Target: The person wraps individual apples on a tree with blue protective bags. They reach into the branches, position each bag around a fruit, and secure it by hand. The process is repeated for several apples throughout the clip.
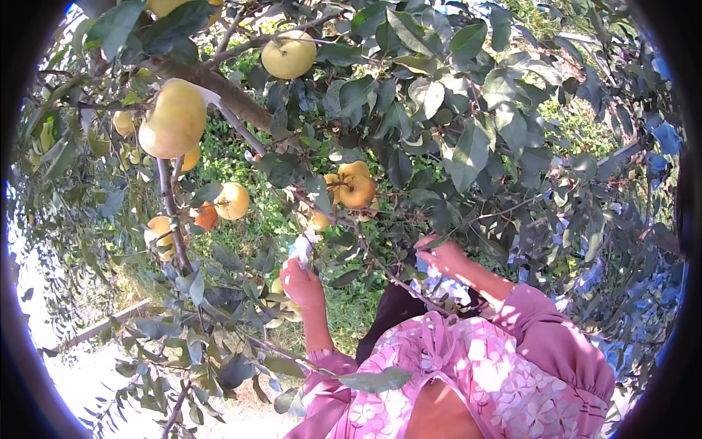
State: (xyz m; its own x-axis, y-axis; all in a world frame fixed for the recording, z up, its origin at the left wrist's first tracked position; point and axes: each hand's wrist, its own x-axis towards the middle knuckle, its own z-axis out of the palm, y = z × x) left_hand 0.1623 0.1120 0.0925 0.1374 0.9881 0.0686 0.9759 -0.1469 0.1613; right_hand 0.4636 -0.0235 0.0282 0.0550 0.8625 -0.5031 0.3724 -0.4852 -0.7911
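My left hand (302,283) is at the centre left, its fingers closed on a crumpled white and bluish wrapper (305,246) just below a small cluster of yellow apples (356,191). Pale green apples (290,310) hang beside that wrist. To the right, my right hand (443,255) reaches in among the leaves, thumb and fingers near a leaf; whether it grips anything is unclear. Below it, white and blue crumpled material (445,288) shows in front of the dark trousers. Both arms wear pink sleeves.
A thick apple branch (230,99) crosses the upper left, with a large yellow apple (174,118) close to the camera. A thin branch (384,266) runs down between the hands. Dense leaves fill the right, with blue pieces (666,137) among them. Another leafy twig (285,354) passes over the left sleeve.
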